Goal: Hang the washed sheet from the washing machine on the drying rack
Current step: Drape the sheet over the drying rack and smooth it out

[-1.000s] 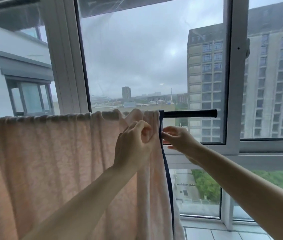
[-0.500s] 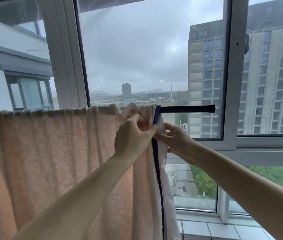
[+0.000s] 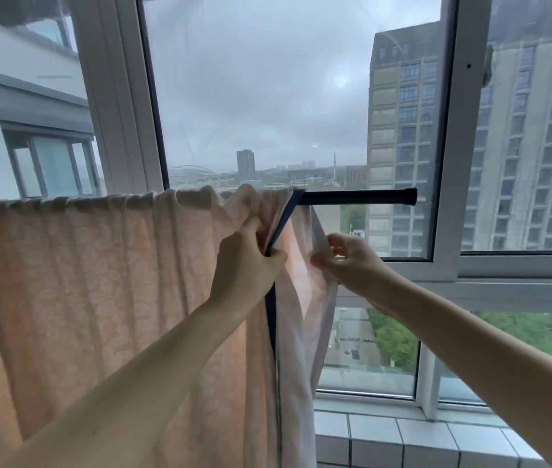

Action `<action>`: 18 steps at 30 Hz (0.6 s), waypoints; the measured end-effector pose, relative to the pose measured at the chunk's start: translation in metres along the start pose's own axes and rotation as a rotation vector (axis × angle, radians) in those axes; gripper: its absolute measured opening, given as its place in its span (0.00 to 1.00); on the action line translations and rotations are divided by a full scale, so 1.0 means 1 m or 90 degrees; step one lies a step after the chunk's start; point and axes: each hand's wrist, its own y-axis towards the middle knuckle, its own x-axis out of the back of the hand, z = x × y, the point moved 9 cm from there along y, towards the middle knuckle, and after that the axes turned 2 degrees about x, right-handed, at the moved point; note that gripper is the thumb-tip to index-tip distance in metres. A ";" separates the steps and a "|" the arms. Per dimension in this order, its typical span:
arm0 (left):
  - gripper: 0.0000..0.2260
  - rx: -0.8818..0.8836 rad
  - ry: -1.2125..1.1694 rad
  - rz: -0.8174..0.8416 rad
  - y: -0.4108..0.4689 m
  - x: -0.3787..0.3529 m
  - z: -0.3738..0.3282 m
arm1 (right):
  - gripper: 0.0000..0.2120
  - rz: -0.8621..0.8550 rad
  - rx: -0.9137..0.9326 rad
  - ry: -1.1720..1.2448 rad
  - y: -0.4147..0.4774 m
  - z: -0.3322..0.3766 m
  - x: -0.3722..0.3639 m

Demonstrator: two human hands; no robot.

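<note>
Pink sheet (image 3: 82, 282) hanging over black rod (image 3: 355, 196), left hand (image 3: 245, 261) pinching its navy-trimmed edge, right hand (image 3: 345, 256) gripping the white layer beside it, window (image 3: 450, 163) behind.

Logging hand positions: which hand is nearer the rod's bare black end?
Right. The right hand pinches the sheet below the rod's bare end; the left hand grips it farther left.

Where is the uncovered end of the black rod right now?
In the head view it juts out right of centre, the black drying rod emerging from the peach patterned sheet, just above the right hand.
</note>
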 end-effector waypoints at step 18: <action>0.22 0.028 0.055 0.099 -0.088 -0.050 0.074 | 0.04 0.092 -0.023 -0.261 -0.047 -0.094 -0.060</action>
